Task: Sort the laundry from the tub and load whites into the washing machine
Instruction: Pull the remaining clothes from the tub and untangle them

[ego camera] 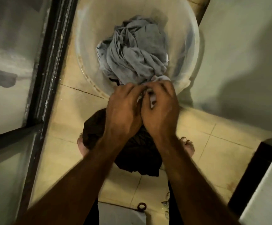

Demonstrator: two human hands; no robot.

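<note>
A round translucent tub (191,51) stands on the tiled floor ahead of me. A crumpled grey cloth (132,52) fills its middle, with something dark just showing under its near edge. My left hand (124,109) and my right hand (160,108) are pressed together at the tub's near rim. Their curled fingers pinch a pale piece of fabric (153,101) at the near end of the grey cloth. A dark garment (135,153) lies on the floor under my forearms, between my bare feet.
A black-framed glass door (50,62) runs along the left. A pale wall (237,54) closes the right side. A white appliance with a dark edge (265,184) sits at the lower right. A small ring (141,207) lies on the floor near my legs.
</note>
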